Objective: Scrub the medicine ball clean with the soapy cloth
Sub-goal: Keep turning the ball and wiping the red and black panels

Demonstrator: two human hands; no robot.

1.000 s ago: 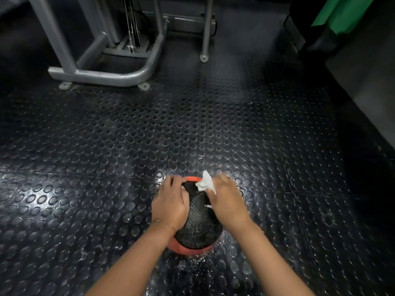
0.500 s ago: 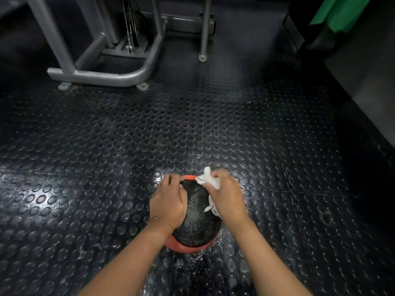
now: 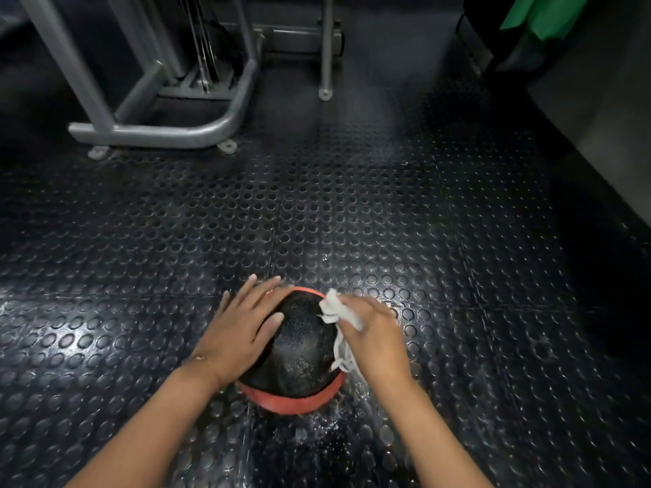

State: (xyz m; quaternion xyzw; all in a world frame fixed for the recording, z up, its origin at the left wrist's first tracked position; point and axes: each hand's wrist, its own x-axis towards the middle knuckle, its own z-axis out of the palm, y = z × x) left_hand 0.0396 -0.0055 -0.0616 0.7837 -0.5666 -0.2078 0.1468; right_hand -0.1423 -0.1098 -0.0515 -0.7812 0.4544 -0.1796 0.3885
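A black medicine ball (image 3: 299,346) with an orange-red band sits wet on the studded floor, low in the middle of the view. My left hand (image 3: 239,329) lies flat on its left side, fingers straight and spread, steadying it. My right hand (image 3: 373,343) grips a white soapy cloth (image 3: 336,309) and presses it against the ball's right side; frayed strands of the cloth hang below my palm. The ball's right flank is hidden by this hand.
Black rubber floor with round studs (image 3: 352,223), wet and splashed around the ball. A grey steel gym machine frame (image 3: 158,130) stands at the back left, with a thin post (image 3: 326,47) beside it. A dark bin with green fabric (image 3: 528,15) is at the back right.
My left hand has gone from cupping the ball with curled fingers to lying flat with fingers spread. My right hand with the cloth has slid down the ball's right side.
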